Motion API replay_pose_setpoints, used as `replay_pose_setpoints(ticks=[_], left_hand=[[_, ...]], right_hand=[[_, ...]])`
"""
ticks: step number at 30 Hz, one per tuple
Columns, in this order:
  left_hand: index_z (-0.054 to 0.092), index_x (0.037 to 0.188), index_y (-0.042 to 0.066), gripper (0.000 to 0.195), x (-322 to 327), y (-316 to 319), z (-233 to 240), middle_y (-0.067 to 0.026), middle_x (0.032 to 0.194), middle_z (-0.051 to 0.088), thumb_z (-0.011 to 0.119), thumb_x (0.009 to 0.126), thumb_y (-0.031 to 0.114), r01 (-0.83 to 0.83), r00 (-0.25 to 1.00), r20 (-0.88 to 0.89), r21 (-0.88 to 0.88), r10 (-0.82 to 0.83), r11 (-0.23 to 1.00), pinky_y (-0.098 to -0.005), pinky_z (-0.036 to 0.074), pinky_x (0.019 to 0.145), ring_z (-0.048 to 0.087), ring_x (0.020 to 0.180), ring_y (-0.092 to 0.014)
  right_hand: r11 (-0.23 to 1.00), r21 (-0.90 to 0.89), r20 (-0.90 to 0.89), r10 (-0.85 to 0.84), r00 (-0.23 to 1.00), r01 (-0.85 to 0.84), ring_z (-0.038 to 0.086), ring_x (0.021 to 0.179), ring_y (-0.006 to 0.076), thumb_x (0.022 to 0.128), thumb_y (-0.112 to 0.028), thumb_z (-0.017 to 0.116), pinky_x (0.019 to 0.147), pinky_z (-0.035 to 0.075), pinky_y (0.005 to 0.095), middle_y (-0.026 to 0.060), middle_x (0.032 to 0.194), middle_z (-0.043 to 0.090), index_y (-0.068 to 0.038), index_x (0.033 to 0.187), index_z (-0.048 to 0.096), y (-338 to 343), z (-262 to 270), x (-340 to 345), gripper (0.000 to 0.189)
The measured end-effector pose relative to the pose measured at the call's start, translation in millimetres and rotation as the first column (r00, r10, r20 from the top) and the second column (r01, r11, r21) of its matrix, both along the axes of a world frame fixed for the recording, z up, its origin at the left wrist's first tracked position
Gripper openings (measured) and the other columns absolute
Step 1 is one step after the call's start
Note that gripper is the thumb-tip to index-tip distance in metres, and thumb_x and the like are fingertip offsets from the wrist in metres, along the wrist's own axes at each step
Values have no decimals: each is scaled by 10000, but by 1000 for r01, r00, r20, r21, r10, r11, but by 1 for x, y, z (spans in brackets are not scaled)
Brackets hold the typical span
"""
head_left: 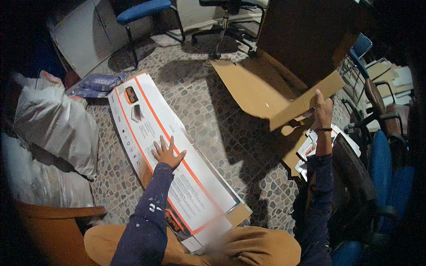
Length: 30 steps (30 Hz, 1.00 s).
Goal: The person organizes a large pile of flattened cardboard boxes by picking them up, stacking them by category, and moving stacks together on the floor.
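A long flattened cardboard carton (193, 186), white with orange lines and printing, slants from my lap out over the floor. My left hand (168, 155) rests flat on its printed face with the fingers spread. Off to the right, my right hand (322, 108) is raised and grips a narrow brown cardboard strip (301, 104) near its right part. Behind the strip, a larger sheet of brown cardboard (246, 86) lies tilted near a dark brown panel. Whether strip and sheet are joined is not clear.
White sacks (60, 123) and a purple plastic package (96, 83) lie at the left. A blue chair (143, 11) and an office chair base (223, 30) stand ahead. More blue chairs (382, 159) and printed cardboard pieces (306, 148) are at the right, on a pebble-patterned floor (196, 99).
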<state>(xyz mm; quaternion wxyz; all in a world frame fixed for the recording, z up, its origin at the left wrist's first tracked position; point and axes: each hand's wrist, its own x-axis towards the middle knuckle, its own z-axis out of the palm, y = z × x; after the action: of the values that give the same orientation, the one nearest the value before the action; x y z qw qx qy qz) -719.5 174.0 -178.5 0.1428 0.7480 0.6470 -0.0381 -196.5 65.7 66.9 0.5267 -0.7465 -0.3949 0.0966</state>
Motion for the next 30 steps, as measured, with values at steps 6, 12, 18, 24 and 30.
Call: replay_pose_setpoints(ticks=[6,12,18,24,30], left_hand=[[242,1579,241,1007,45,-1,25,-204,1647,-37,633,778,709,-110,984,131,-63,117,992,-675,-25,1155,-115,1486,-487],[443,1400,20,655,66,28,1,-147,1219,597,596,963,483,-271,647,762,262,-26,926,-398,508,887,621,1030,-250],[510,1325,49,570,161,-14,22,-25,1189,595,665,938,438,312,-368,664,-571,651,759,-315,525,714,608,999,-171],[650,1085,-85,250,160,22,-65,-145,1036,705,613,858,15,189,-210,797,-536,567,823,-374,565,844,699,921,-272],[641,1047,-68,276,193,36,5,-125,983,688,592,781,-15,32,36,889,-457,456,889,-346,514,803,663,899,-244]], right_hand=[[827,551,-341,101,935,111,646,963,205,1024,-301,504,824,554,362,133,1139,622,56,1166,565,-56,42,-117,389],[811,526,-674,212,708,257,601,1120,246,974,-212,549,947,521,426,106,1224,587,-32,1271,554,-150,-70,-206,347],[857,223,-928,41,371,464,631,1095,299,928,-171,592,891,565,507,126,1151,636,-33,1200,563,-244,-167,-222,306],[944,89,-995,98,-12,319,606,1176,329,962,-222,543,946,540,497,190,1224,625,6,1267,481,-273,-230,-231,387],[739,-68,-960,134,245,-671,635,1002,174,958,-419,628,864,516,324,95,1107,682,-10,1285,578,-286,-182,-191,526]])
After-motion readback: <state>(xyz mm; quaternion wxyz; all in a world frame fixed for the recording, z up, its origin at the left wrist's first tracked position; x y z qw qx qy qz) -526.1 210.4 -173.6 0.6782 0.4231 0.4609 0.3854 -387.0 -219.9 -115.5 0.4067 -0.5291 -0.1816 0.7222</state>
